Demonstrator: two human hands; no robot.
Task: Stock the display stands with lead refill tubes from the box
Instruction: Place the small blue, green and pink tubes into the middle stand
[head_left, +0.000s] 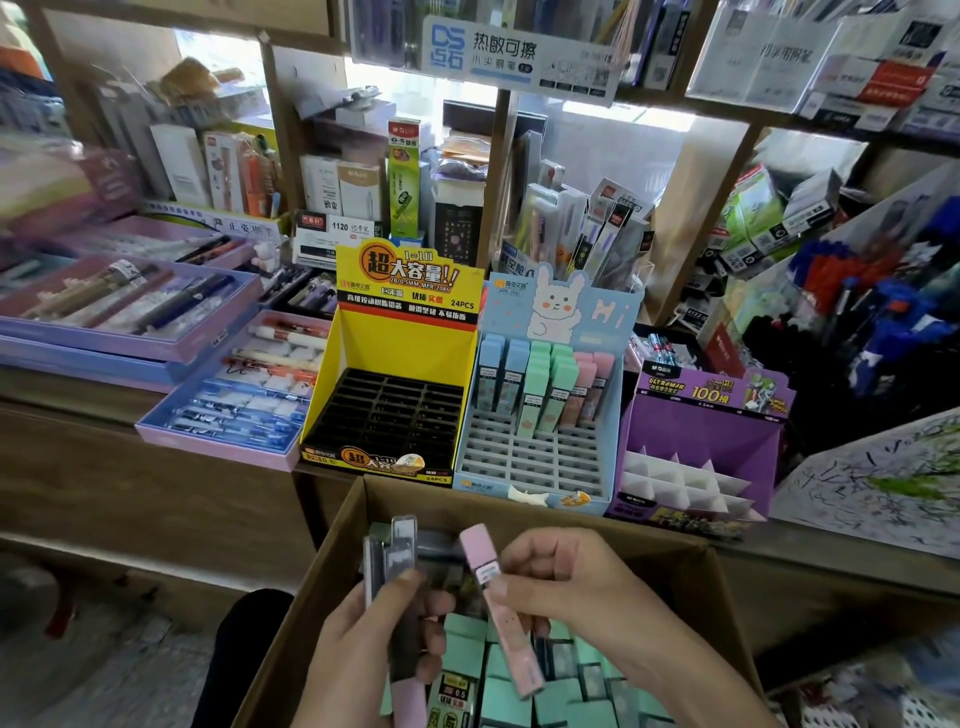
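Observation:
Over the open cardboard box (519, 509), my left hand (374, 639) grips a bunch of dark grey lead refill tubes (397, 551). My right hand (566, 582) pinches one pink refill tube (501, 608), tilted. Several green tubes (511, 691) lie in the box below. On the counter behind stand three display stands: a yellow one (400, 358) with an empty black grid, a light blue rabbit one (613, 374) with blue, green and pink tubes in its back rows, and a purple one (701, 431) with empty white dividers.
Purple and pink trays of pens (130, 306) lie on the counter at left. Shelves behind hold packed stationery (363, 192). A bin of blue pens (872, 312) and a scribbled test sheet (883, 483) stand at right. The wooden counter edge (156, 525) runs in front.

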